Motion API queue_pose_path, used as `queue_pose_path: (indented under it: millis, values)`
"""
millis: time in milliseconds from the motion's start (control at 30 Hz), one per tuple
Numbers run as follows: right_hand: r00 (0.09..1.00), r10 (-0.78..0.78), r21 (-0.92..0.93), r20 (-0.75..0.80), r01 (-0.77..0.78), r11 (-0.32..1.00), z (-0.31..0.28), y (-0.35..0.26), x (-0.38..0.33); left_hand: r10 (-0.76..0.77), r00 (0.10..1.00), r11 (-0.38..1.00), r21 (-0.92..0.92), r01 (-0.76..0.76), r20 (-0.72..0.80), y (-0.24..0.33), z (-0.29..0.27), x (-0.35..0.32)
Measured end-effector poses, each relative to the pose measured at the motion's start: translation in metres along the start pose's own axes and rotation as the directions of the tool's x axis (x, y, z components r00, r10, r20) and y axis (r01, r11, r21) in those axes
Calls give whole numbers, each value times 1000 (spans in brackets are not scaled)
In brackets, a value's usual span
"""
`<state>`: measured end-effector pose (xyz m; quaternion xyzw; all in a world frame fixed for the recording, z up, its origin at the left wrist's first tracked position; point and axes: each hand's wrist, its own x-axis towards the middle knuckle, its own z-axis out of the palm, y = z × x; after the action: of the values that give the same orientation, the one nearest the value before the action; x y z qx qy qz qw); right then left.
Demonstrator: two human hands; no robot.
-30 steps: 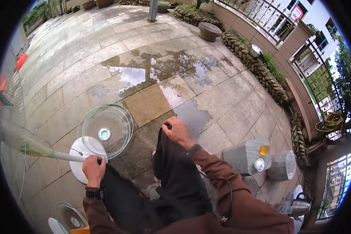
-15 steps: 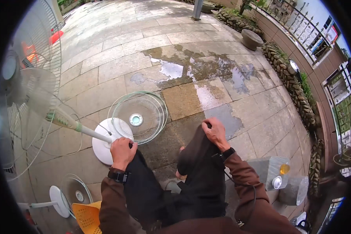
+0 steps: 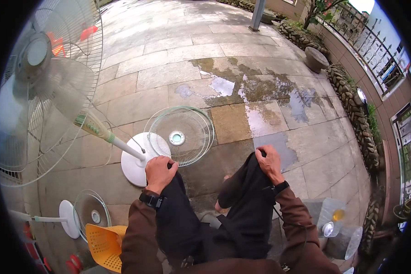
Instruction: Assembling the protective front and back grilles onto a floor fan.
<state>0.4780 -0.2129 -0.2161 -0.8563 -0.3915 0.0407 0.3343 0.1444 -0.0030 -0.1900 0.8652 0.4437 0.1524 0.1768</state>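
My left hand (image 3: 161, 174) rests on my left knee, its fingers curled over the dark trouser leg (image 3: 176, 208). Curled round the cloth at the right knee is my right hand (image 3: 269, 163), with the thumb bent in; its fingertips are partly hidden. Just beyond the left hand is the round white base (image 3: 130, 170) of a standing fan, whose pole (image 3: 129, 150) leans toward upper left. A round wire fan guard (image 3: 194, 130) with a pale green rim lies on the paving, overlapping that base. Neither hand touches the fan parts.
A large fan head (image 3: 36, 52) with a wire cage stands at left. Lower left are another fan's white base (image 3: 68, 219), its guard (image 3: 92, 211) and a yellow perforated plastic seat (image 3: 106, 249). Clear plastic containers (image 3: 331, 214) stand at right. Water puddles (image 3: 222, 86) wet the paving ahead.
The view has turned left, so the fans, guard and paving sit farther right in the picture. Both hands remain on the knees, and the fan parts have not visibly been moved.
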Motion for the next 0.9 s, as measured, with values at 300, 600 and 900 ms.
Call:
queue_pose_path:
  millis: [300, 600, 900]
  values:
    - [999, -30, 26, -33, 31, 999, 0, 0, 3, -148, 985, 879, -444, 174, 93, -5, -21, 0]
    - [998, -28, 21, -56, 29, 999, -4, 1, -1, -127, 867, -176, -871, 458, 482, 23, -55, -25]
    - [995, -90, 83, -35, 92, 992, 4, -14, -8, -122, 927, -177, -926, 333, 356, -20, -27, -57]
